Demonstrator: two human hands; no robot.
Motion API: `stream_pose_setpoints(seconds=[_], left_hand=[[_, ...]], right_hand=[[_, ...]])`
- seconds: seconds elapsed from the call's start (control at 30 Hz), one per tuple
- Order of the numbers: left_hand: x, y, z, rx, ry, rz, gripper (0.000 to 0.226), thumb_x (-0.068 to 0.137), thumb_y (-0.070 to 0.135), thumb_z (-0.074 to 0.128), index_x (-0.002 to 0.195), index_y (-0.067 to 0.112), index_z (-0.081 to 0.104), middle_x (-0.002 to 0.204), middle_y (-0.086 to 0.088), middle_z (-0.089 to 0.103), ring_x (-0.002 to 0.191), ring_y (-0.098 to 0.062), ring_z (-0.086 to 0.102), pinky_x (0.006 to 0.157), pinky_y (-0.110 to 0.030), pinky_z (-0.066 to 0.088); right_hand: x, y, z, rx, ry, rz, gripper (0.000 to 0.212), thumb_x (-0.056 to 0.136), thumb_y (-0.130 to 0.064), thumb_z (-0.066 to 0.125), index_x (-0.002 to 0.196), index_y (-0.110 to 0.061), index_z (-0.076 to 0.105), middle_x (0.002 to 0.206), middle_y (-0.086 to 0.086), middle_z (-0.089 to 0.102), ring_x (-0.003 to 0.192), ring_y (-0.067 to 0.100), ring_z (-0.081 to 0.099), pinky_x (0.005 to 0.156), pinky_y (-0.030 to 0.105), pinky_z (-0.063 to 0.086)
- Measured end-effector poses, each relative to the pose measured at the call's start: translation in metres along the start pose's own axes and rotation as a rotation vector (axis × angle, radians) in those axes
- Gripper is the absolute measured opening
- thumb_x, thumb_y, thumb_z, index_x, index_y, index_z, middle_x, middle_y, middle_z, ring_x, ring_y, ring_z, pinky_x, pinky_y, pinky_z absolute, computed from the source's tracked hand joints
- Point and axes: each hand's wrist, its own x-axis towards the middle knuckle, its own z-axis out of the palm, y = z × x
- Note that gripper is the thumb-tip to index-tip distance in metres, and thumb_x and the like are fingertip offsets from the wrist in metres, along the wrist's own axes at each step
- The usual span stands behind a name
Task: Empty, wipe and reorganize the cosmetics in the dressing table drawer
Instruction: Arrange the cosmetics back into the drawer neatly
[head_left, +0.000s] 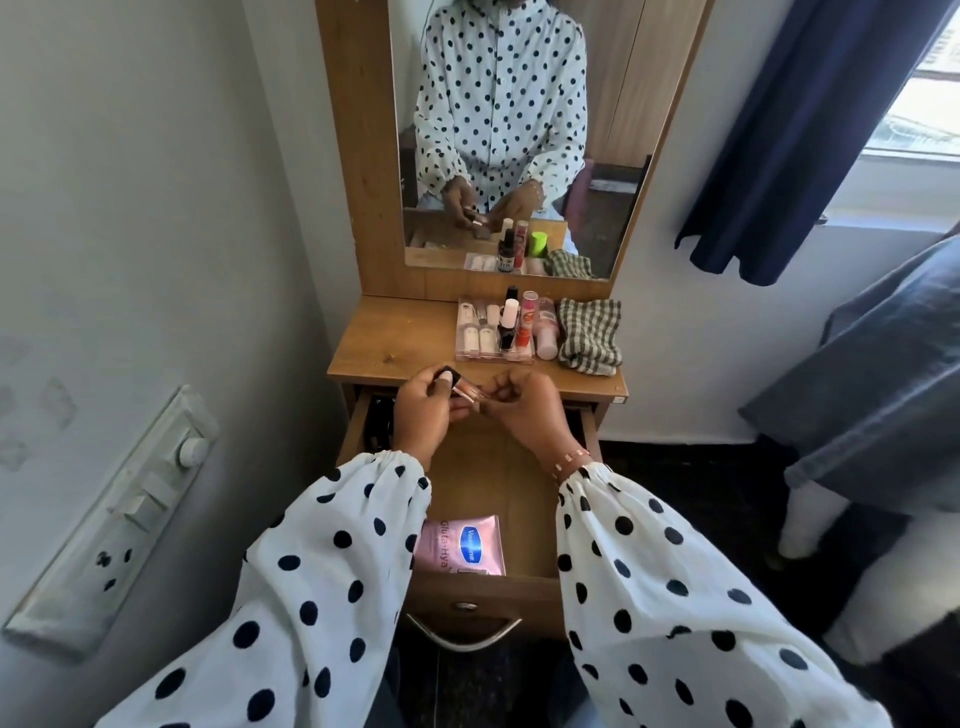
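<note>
Both hands are holding one small bottle (464, 396) above the far part of the open drawer (493, 483). The left hand (428, 410) is pinching the bottle's dark cap end between thumb and fingers; the right hand (519, 410) is curling round its other end, where the exact finger contact is hidden.

Risks, as judged from this pose: the bottle is hanging over the drawer, so a slipping grip is likely to be dropping it onto the wood inside; if the cap is loosening, the contents may be spilling onto the drawer floor or the sleeves. The clear tray (493, 332) on the desk (395, 343) is already crowding with upright bottles, so a careless placement may be toppling its neighbours. A pink sachet (462, 543) is lying at the near left of the drawer, and something dark is sitting in its far left corner, so emptying is looking unfinished.

The desk is a narrow wooden dressing unit with a mirror (509, 130) standing at its far edge. A checked cloth (589, 335) is lying just right of the tray, beside a pink bottle (546, 338). A switch panel (114, 525) is sitting on the left wall; a dark curtain (789, 130) and window are standing at the far right, with a bed (883, 364) near right.
</note>
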Motion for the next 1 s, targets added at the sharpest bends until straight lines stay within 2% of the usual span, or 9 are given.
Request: stream_pose_setpoints(seconds=[0.13, 0.23, 0.37, 0.5, 0.63, 0.73, 0.8, 0.87, 1.0], left_hand=[[-0.010, 0.000, 0.000, -0.073, -0.039, 0.011, 0.022, 0.095, 0.013, 0.046, 0.111, 0.002, 0.057, 0.086, -0.006, 0.066, 0.066, -0.010, 0.067, 0.062, -0.016, 0.056], [-0.015, 0.004, -0.002, -0.089, -0.032, 0.019, 0.021, 0.094, 0.012, 0.047, 0.109, 0.004, 0.059, 0.084, -0.004, 0.065, 0.074, -0.014, 0.064, 0.066, -0.018, 0.055], [-0.019, 0.008, -0.006, -0.121, -0.058, 0.040, 0.020, 0.095, 0.009, 0.045, 0.107, 0.004, 0.061, 0.083, -0.002, 0.065, 0.076, -0.013, 0.063, 0.069, -0.018, 0.054], [-0.024, 0.008, -0.010, -0.130, -0.072, 0.056, 0.019, 0.094, 0.009, 0.046, 0.104, 0.007, 0.062, 0.083, -0.001, 0.066, 0.077, -0.012, 0.064, 0.070, -0.019, 0.055], [-0.032, 0.001, -0.006, -0.120, -0.062, 0.035, 0.022, 0.092, 0.009, 0.050, 0.110, 0.003, 0.061, 0.088, -0.006, 0.067, 0.078, -0.013, 0.065, 0.069, -0.018, 0.055], [-0.039, -0.006, 0.000, -0.113, -0.067, -0.001, 0.027, 0.091, 0.011, 0.053, 0.115, 0.000, 0.059, 0.098, -0.017, 0.067, 0.082, -0.020, 0.066, 0.076, -0.026, 0.056], [-0.045, -0.011, 0.002, -0.102, -0.066, -0.029, 0.028, 0.091, 0.011, 0.053, 0.116, -0.001, 0.058, 0.101, -0.021, 0.066, 0.087, -0.027, 0.066, 0.081, -0.033, 0.055], [-0.051, -0.017, 0.003, -0.102, -0.054, -0.063, 0.027, 0.091, 0.010, 0.053, 0.116, -0.001, 0.057, 0.103, -0.022, 0.066, 0.091, -0.030, 0.065, 0.082, -0.036, 0.055], [-0.061, -0.033, -0.002, -0.111, -0.053, -0.122, 0.027, 0.089, 0.009, 0.056, 0.115, 0.003, 0.056, 0.098, -0.016, 0.066, 0.083, -0.025, 0.065, 0.078, -0.035, 0.055]], right_hand=[[-0.010, 0.001, -0.008, 0.123, -0.051, 0.064, 0.012, 0.077, -0.004, 0.071, 0.087, -0.005, 0.066, 0.073, 0.001, 0.062, 0.059, 0.006, 0.051, 0.055, 0.016, 0.043], [-0.017, 0.000, -0.009, 0.277, -0.069, 0.112, 0.010, 0.081, -0.003, 0.067, 0.088, -0.009, 0.064, 0.072, 0.001, 0.061, 0.056, 0.007, 0.050, 0.051, 0.017, 0.043], [-0.026, -0.003, -0.006, 0.438, -0.113, 0.138, 0.014, 0.087, -0.002, 0.060, 0.100, -0.003, 0.063, 0.072, 0.001, 0.056, 0.054, 0.008, 0.046, 0.049, 0.018, 0.040], [-0.033, -0.005, -0.006, 0.510, -0.154, 0.169, 0.010, 0.088, -0.002, 0.057, 0.091, -0.009, 0.062, 0.071, 0.002, 0.057, 0.054, 0.009, 0.045, 0.050, 0.018, 0.039], [-0.037, -0.001, -0.009, 0.281, -0.131, 0.136, 0.009, 0.087, -0.007, 0.061, 0.096, -0.005, 0.064, 0.074, 0.001, 0.061, 0.058, 0.008, 0.051, 0.053, 0.019, 0.045], [-0.039, 0.004, -0.010, 0.019, -0.056, 0.035, 0.016, 0.082, -0.019, 0.069, 0.093, -0.007, 0.067, 0.081, 0.000, 0.067, 0.071, 0.009, 0.058, 0.066, 0.023, 0.049], [-0.041, 0.009, -0.014, -0.009, 0.011, 0.001, 0.007, 0.083, -0.015, 0.068, 0.088, -0.011, 0.066, 0.082, -0.002, 0.067, 0.074, 0.008, 0.060, 0.068, 0.018, 0.049], [-0.044, 0.015, -0.016, 0.024, 0.051, 0.015, 0.006, 0.083, -0.009, 0.066, 0.085, -0.015, 0.065, 0.074, -0.008, 0.062, 0.068, 0.005, 0.057, 0.063, 0.014, 0.047], [-0.057, 0.024, -0.011, 0.031, -0.028, 0.053, 0.009, 0.083, -0.007, 0.066, 0.087, -0.015, 0.065, 0.074, -0.007, 0.062, 0.071, 0.011, 0.059, 0.070, 0.024, 0.052]])
